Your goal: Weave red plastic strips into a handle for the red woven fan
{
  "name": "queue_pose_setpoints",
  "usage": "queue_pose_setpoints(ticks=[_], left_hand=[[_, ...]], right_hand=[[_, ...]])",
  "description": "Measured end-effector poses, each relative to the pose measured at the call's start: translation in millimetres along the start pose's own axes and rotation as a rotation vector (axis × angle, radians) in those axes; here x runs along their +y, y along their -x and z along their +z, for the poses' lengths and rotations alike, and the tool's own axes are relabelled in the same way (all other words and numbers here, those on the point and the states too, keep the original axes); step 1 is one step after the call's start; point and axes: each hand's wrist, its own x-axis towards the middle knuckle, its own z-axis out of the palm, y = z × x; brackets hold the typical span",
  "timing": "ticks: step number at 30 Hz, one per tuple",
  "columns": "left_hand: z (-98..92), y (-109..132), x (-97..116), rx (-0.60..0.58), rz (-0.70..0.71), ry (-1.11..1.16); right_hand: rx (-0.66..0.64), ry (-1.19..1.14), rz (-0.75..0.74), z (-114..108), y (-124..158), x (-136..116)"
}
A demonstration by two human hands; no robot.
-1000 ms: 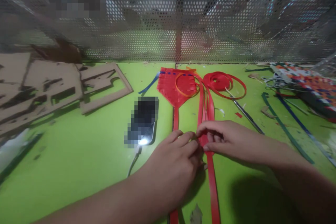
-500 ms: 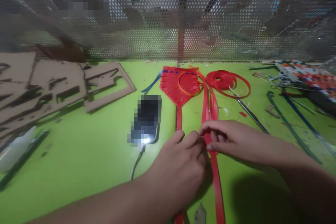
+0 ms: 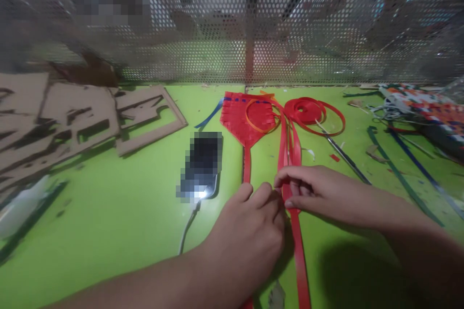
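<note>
Head view: over the last second little has changed beyond the scene sitting slightly further right; both hands stay together at the same stretch, so the handling seems to continue at one spot. Right of centre, the right hand [image 3: 311, 190] is half-curled over the red strips [image 3: 301, 260], thumb and forefinger tips a little apart; whether it pinches them I cannot tell. Beside it, the left hand [image 3: 255, 229] is curled knuckles-up, fingertips hidden, so its hold cannot be told either. The strips run from upper centre to the bottom edge, right of a red woven panel [image 3: 235, 120]. A perforated screen [image 3: 203, 34] bounds the top; the phone [image 3: 203, 159] crowds the left knuckles, while green tabletop [image 3: 119, 207] opens at lower left.
</note>
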Motion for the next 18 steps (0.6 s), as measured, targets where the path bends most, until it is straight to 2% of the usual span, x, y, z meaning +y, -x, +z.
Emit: queue_pose_setpoints(ticks=[18], left_hand=[[2.7,0.4,-1.4,0.026,-0.021,-0.054]], right_hand=[[-0.001,0.005,0.016,-0.4,0.0,-0.5]])
